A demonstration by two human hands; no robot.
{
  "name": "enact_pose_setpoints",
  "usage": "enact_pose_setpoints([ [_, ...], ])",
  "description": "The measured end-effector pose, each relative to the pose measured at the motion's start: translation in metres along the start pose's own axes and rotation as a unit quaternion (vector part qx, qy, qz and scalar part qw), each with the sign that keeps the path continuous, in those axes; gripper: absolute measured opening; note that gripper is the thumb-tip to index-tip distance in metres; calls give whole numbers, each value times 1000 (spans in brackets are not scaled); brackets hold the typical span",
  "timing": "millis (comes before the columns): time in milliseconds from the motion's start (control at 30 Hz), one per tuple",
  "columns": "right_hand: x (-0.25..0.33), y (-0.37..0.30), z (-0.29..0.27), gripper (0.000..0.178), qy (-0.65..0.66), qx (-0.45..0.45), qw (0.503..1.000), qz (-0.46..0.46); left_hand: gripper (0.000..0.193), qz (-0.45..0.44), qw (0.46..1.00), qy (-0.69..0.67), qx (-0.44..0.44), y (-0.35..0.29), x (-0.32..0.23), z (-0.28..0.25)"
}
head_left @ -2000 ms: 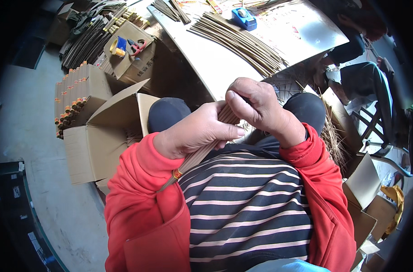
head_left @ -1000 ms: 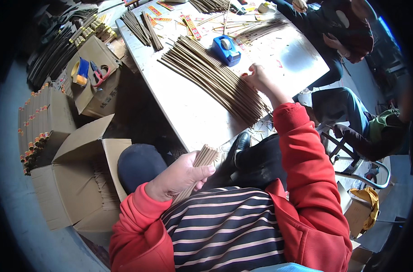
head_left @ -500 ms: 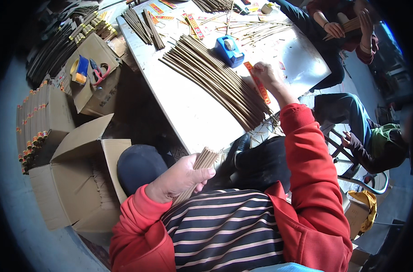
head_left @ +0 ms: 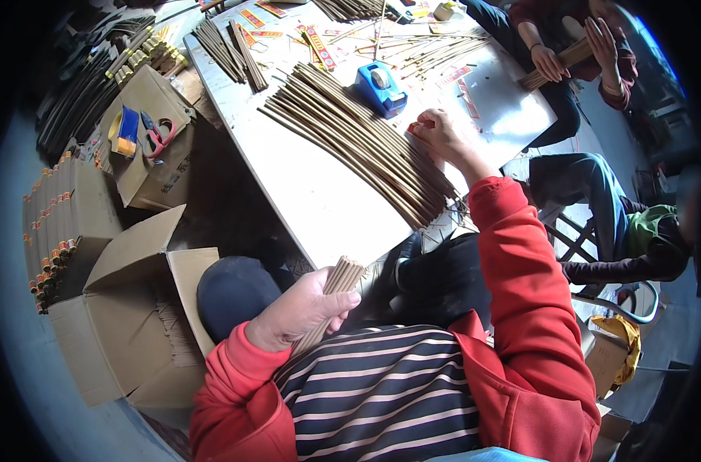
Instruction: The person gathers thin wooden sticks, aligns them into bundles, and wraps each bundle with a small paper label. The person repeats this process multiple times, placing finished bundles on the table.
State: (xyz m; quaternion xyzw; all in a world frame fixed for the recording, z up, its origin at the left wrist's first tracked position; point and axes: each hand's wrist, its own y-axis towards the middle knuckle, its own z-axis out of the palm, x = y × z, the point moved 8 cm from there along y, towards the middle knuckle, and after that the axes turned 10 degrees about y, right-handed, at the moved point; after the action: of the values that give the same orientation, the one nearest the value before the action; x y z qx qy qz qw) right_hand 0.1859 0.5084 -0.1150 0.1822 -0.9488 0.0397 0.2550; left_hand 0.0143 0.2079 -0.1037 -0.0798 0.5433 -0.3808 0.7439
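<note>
My left hand [head_left: 308, 302] is closed around a bundle of incense sticks [head_left: 344, 276], held upright and slightly tilted in front of my striped shirt. The top ends of the sticks are bunched evenly. Over the table's right part, my right hand [head_left: 446, 138] is pinched, with a bit of a red paper label [head_left: 413, 128] showing at its fingertips. The rest of that label is hidden by the hand. Just left of it lies a wide spread of loose incense sticks [head_left: 350, 138], and a blue tape dispenser [head_left: 381, 91] stands beyond.
More red labels [head_left: 316, 48] and sticks are scattered over the white table [head_left: 266, 165]. At left are an open cardboard box [head_left: 127, 323], a carton with scissors [head_left: 159, 137] and tape, and wrapped bundles [head_left: 50, 231]. Two other people sit at right; one holds sticks [head_left: 562, 63].
My right hand has shifted slightly left and down, and the label that lay under it is now at its fingertips. The person at upper right has lowered their bundle.
</note>
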Motion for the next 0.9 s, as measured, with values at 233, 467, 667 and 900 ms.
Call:
enact_pose_setpoints([
  [233, 21, 1, 6, 28, -19, 76, 997, 22, 29, 1, 1000, -8, 4, 8, 3, -15],
  [467, 6, 8, 21, 26, 3, 106, 994, 37, 30, -2, 1000, -19, 6, 5, 6, -21],
  [667, 19, 6, 9, 26, -17, 80, 997, 8, 31, 2, 1000, -19, 13, 3, 7, -24],
  [900, 2, 13, 17, 23, 101, 125, 987, 27, 36, -2, 1000, -15, 20, 6, 9, -26],
])
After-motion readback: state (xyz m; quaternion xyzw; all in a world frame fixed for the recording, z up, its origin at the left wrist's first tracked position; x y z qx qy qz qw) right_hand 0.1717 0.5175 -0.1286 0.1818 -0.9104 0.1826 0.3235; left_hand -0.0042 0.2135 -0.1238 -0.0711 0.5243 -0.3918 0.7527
